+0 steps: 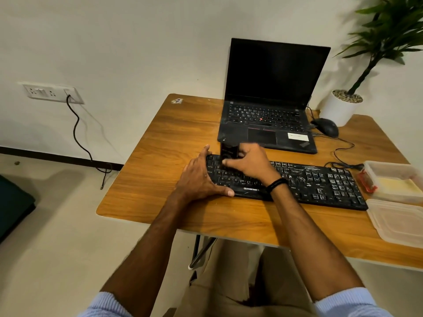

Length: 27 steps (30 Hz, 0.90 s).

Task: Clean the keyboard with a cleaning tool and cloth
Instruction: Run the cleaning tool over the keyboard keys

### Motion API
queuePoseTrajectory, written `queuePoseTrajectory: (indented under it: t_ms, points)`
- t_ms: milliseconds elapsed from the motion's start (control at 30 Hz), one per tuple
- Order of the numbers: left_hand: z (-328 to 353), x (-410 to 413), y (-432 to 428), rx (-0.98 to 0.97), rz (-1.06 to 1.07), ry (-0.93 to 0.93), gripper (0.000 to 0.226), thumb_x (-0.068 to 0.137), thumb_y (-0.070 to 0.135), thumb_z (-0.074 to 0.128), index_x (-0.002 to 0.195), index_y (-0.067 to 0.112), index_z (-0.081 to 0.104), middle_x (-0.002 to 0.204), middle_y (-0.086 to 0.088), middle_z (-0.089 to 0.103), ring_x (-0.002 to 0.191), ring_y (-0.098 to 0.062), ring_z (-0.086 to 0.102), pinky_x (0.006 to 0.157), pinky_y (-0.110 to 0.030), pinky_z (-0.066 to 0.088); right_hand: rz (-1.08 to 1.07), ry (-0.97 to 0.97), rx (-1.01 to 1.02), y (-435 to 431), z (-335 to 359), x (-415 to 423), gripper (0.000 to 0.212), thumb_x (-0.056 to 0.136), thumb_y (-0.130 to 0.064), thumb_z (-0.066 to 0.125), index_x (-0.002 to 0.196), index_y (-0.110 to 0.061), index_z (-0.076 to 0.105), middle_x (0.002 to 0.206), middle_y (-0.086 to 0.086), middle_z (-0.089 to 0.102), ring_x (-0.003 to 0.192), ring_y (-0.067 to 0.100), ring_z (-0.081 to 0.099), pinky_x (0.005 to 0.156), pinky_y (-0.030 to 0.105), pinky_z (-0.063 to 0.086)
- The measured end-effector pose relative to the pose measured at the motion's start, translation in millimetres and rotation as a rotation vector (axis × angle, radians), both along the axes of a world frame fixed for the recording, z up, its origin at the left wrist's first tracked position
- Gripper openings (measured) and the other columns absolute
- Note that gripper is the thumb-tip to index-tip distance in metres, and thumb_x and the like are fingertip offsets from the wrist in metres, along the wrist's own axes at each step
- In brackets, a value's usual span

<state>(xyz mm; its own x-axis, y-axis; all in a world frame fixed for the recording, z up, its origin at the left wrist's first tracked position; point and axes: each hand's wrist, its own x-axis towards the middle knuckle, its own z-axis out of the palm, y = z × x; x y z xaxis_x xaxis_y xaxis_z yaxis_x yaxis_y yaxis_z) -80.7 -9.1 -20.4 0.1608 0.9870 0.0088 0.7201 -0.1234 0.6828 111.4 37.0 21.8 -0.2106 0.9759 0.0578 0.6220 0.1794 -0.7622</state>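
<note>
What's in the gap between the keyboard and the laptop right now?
In the head view, the right hand holds a black cleaning tool over that gap at the keyboard's far edge, just before the laptop; the rest is bare table.

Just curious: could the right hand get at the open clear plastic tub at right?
Probably, once freed: the right hand grips a black cleaning tool on the black keyboard; nothing blocks the open clear plastic tub.

Lettering too blurred to read on tabletop (183, 133)
Brand mark (251, 189) on the keyboard (320, 184) front edge, white sticker (297, 136) on the laptop (267, 124) behind it, and corner sticker (177, 101) far behind-left: all illegible.
</note>
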Motion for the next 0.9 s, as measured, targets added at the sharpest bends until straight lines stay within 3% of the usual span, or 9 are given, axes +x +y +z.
queuePoseTrajectory:
  t_ms: [67, 100, 233, 367, 500, 667, 767, 833, 900]
  points:
    - [0, 0, 1, 0.004, -0.007, 0.003, 0.164, 0.032, 0.098, 0.071, 0.162, 0.030, -0.002, 0.163, -0.008, 0.035, 0.147, -0.029, 0.034, 0.121, -0.055, 0.030, 0.167, 0.064, -0.187, -5, -2, -1, 0.049, 0.070, -0.029, 0.088, 0.115, -0.020, 0.071, 0.107, -0.007, 0.074, 0.096, 0.005, 0.071, 0.086, 0.033, 0.059]
    - [-1, 0, 1, 0.005, -0.011, 0.004, 0.164, 0.032, 0.098, 0.072, 0.162, 0.030, -0.002, 0.162, -0.008, 0.035, 0.147, -0.029, 0.035, 0.121, -0.054, 0.030, 0.169, 0.055, -0.180, -7, -2, -3, 0.049, 0.070, -0.029, 0.088, 0.115, -0.020, 0.071, 0.108, -0.009, 0.074, 0.096, 0.004, 0.070, 0.086, 0.033, 0.059]
    - [0, 0, -1, 0.020, -0.013, -0.008, 0.162, 0.035, 0.094, 0.075, 0.162, 0.029, -0.001, 0.160, -0.007, 0.038, 0.145, -0.028, 0.038, 0.120, -0.053, 0.031, -0.135, -0.045, 0.125, 1, 3, -7, 0.040, 0.077, -0.031, 0.082, 0.115, -0.022, 0.071, 0.106, -0.008, 0.073, 0.094, 0.005, 0.067, 0.078, 0.021, 0.056]
    - [-1, -1, 4, 0.035, -0.012, -0.006, 0.159, 0.035, 0.093, 0.079, 0.161, 0.025, 0.011, 0.156, -0.001, 0.042, 0.142, -0.023, 0.043, 0.117, -0.054, 0.037, 0.211, 0.080, -0.213, -6, 4, -14, 0.035, 0.073, -0.020, 0.087, 0.105, -0.016, 0.074, 0.096, -0.003, 0.077, 0.088, 0.009, 0.073, 0.077, 0.027, 0.058]
    - [2, 1, -1, 0.028, -0.015, -0.033, 0.163, 0.036, 0.091, 0.079, 0.162, 0.026, -0.001, 0.161, -0.004, 0.037, 0.146, -0.027, 0.038, 0.121, -0.054, 0.031, -0.120, -0.045, 0.140, 6, 3, -18, 0.036, 0.078, -0.031, 0.081, 0.111, -0.022, 0.073, 0.100, -0.007, 0.075, 0.090, 0.005, 0.068, 0.078, 0.022, 0.056]
    - [0, 0, 2, 0.034, -0.002, -0.047, 0.163, 0.033, 0.095, 0.078, 0.161, 0.024, 0.007, 0.157, -0.001, 0.042, 0.142, -0.024, 0.044, 0.116, -0.056, 0.038, 0.198, 0.013, -0.155, 1, 6, -17, 0.038, 0.073, -0.027, 0.087, 0.109, -0.019, 0.074, 0.098, -0.008, 0.075, 0.086, 0.003, 0.071, 0.071, 0.017, 0.056]
    - [1, 1, -1, 0.026, -0.014, -0.055, 0.164, 0.035, 0.092, 0.078, 0.162, 0.027, -0.003, 0.162, -0.001, 0.036, 0.146, -0.024, 0.038, 0.120, -0.055, 0.032, -0.079, -0.037, 0.098, 8, 4, -22, 0.037, 0.077, -0.034, 0.082, 0.110, -0.020, 0.073, 0.095, -0.012, 0.071, 0.084, 0.002, 0.066, 0.066, 0.011, 0.048]
    - [1, 0, 0, 0.025, -0.005, -0.068, 0.164, 0.035, 0.091, 0.080, 0.162, 0.026, -0.003, 0.162, -0.001, 0.036, 0.146, -0.024, 0.039, 0.120, -0.056, 0.033, -0.048, 0.008, 0.050, 12, 1, -23, 0.035, 0.076, -0.031, 0.083, 0.107, -0.019, 0.073, 0.092, -0.012, 0.072, 0.083, 0.006, 0.068, 0.072, 0.019, 0.056]
    - [3, -1, 0, 0.029, 0.005, -0.078, 0.164, 0.035, 0.088, 0.083, 0.162, 0.022, 0.003, 0.160, -0.001, 0.039, 0.143, -0.023, 0.042, 0.118, -0.054, 0.037, 0.129, 0.096, -0.161, 9, -3, -25, 0.036, 0.072, -0.026, 0.087, 0.105, -0.017, 0.075, 0.094, -0.004, 0.076, 0.087, 0.011, 0.073, 0.081, 0.034, 0.060]
